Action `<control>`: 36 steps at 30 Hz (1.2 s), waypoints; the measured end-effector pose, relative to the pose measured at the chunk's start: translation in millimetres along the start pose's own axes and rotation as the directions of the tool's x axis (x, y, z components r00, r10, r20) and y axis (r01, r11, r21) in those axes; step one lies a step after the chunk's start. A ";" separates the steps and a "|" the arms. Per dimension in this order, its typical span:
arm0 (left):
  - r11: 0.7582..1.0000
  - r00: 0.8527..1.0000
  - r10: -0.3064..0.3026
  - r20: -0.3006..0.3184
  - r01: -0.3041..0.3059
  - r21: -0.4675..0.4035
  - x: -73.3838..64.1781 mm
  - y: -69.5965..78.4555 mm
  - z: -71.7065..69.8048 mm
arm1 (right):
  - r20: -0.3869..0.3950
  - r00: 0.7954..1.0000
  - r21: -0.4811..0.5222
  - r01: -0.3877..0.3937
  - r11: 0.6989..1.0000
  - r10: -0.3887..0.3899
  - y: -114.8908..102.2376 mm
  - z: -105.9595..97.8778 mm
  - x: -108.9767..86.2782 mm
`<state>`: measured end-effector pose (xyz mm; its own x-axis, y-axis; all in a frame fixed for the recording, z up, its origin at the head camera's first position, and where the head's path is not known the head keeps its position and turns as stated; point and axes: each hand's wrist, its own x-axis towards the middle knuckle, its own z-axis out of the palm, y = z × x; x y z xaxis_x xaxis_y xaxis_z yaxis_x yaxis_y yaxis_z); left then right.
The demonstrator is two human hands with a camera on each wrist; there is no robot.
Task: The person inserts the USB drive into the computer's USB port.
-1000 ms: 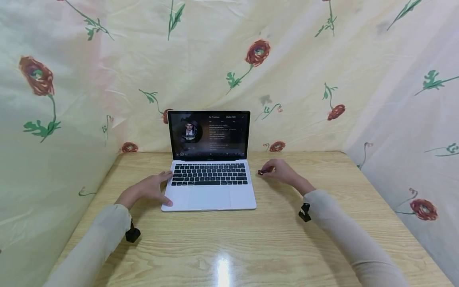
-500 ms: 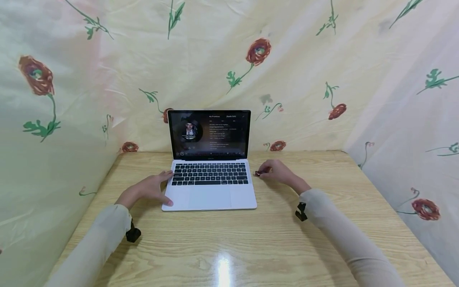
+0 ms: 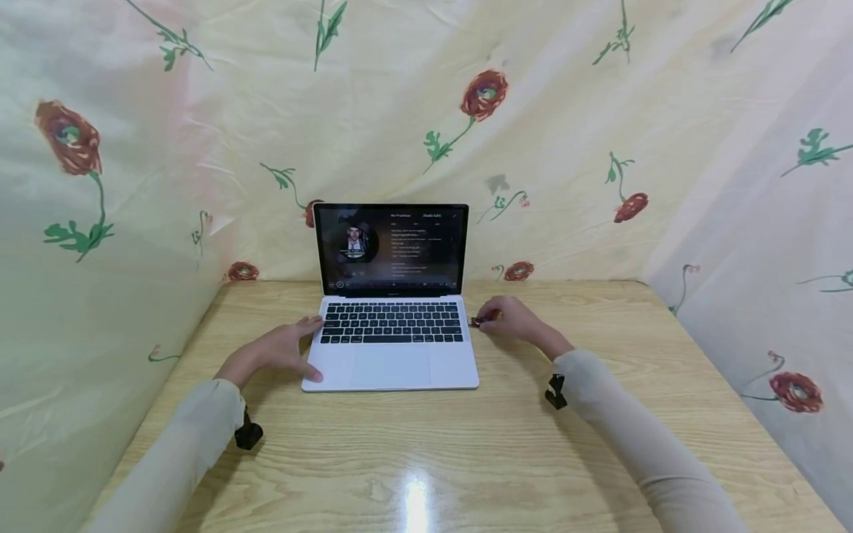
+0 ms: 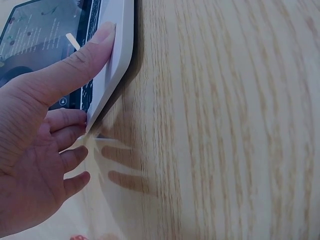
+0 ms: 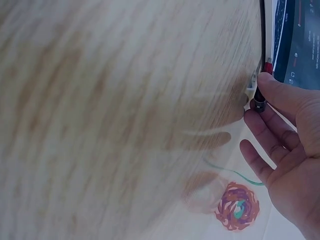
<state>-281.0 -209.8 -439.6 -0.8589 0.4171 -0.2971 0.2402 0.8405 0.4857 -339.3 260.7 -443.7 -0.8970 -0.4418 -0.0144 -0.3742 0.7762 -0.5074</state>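
An opened silver laptop [image 3: 393,369] stands on the wooden table, its dark screen showing a music player with lyrics. At its left side is my left hand [image 3: 283,352]; the thumb [image 4: 97,47] lies on the palm rest near the front corner, and the fingertips touch the left edge beside the keyboard. My right hand [image 3: 516,322] pinches a small dark red and black USB stick [image 5: 259,102] between thumb and fingers. In the head view, the tip of the stick is right at the laptop's right edge, level with the keyboard. The fingers partly hide the stick's body.
The wooden table [image 3: 333,459] extends around the laptop and reflects a bright light near its front. Behind and at both sides hangs a cream cloth [image 3: 386,96] printed with red flowers. A black wrist strap mount [image 3: 248,431] shows under the left sleeve.
My right hand has moved left with the USB stick, bringing its tip from a small gap up to the laptop's right edge. The left hand has stayed in place on the laptop.
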 end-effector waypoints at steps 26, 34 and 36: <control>1.000 1.000 0.002 -0.005 -0.002 0.005 1.7 -3.4 2.1 | -0.015 0.998 -0.026 -0.057 0.998 0.057 -1.2 0.8 11.0; 1.000 1.000 -0.007 -0.006 0.007 -0.001 2.0 -3.3 2.7 | -0.040 0.998 -0.044 -0.057 0.997 0.055 1.5 1.4 13.6; 1.000 1.000 -0.005 -0.006 0.005 0.002 2.6 -3.6 2.6 | -0.045 0.997 -0.047 -0.061 0.997 0.058 1.7 1.6 14.2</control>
<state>-283.0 -210.8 -444.2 -0.8629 0.4108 -0.2943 0.2367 0.8431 0.4828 -352.4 255.1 -446.1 -0.9270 -0.3750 -0.0051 -0.3299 0.8219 -0.4643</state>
